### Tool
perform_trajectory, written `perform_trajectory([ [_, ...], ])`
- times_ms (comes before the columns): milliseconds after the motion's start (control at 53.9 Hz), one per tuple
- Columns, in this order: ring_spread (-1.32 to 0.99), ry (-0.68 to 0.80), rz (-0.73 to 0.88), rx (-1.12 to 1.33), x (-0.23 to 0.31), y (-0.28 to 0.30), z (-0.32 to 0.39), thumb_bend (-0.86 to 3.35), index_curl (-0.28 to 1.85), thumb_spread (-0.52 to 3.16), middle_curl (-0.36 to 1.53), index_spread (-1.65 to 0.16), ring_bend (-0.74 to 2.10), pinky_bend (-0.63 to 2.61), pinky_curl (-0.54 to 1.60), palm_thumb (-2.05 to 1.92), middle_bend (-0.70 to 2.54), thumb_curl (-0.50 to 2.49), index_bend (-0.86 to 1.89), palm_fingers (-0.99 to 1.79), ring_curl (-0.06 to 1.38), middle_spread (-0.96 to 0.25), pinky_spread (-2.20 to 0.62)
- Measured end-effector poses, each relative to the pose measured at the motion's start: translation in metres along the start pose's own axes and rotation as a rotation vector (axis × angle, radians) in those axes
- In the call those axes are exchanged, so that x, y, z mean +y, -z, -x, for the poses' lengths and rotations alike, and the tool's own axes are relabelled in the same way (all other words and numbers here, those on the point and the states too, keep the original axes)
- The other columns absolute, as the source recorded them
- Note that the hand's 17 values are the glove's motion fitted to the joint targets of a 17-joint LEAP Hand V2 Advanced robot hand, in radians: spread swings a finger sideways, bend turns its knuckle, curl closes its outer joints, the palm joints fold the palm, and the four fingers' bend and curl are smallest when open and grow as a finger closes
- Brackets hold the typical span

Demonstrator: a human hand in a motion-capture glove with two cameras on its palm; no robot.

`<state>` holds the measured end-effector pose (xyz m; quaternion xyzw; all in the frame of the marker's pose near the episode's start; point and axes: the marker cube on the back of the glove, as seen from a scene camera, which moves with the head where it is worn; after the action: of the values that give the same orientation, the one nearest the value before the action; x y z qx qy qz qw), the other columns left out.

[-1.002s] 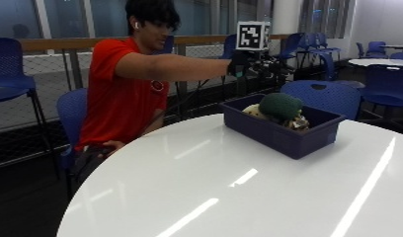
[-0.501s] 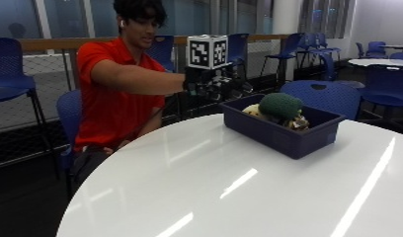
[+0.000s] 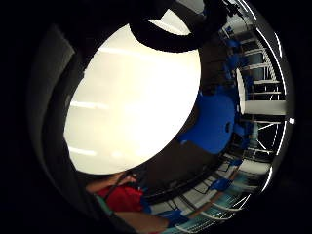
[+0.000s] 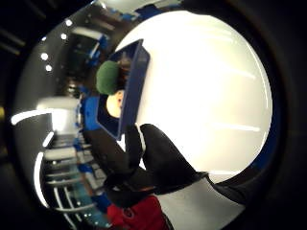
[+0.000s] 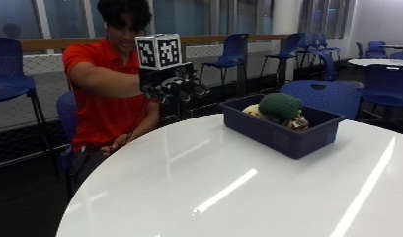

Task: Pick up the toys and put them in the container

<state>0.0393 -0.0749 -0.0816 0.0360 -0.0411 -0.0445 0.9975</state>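
A dark blue container [image 5: 275, 134] stands on the far right part of the round white table [image 5: 215, 192]. Inside it lie a green plush toy [image 5: 280, 105] and pale yellow toys [image 5: 254, 110]. My gloved right hand [image 5: 176, 85] hangs in the air over the table's far edge, left of the container and apart from it, fingers loosely curled around nothing. In the thumb side palm view its black fingers [image 4: 144, 163] show in front of the container [image 4: 135, 79], with the green toy [image 4: 108, 76] inside. The little finger side view shows bare tabletop [image 3: 131, 97].
A blue chair [image 5: 323, 96] stands right behind the container. More blue chairs [image 5: 231, 52] and a railing line the back, and another white table [image 5: 382, 62] is at the far right. The person's bare left hand [image 5: 113, 146] rests low by the table's edge.
My gloved hand has drawn back leftward from above the container's near corner toward the person, a little lower. The container and its toys have not moved.
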Motion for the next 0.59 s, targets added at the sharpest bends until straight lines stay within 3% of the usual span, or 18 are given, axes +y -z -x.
perform_trajectory([
  [594,-0.06,-0.032,0.011,-0.001,0.021,0.003,-0.029,-0.06,0.31,1.09,0.29,-0.34,0.18,0.71,0.32,-0.07,0.16,0.21,0.16,-0.09,0.3,-0.1,0.07],
])
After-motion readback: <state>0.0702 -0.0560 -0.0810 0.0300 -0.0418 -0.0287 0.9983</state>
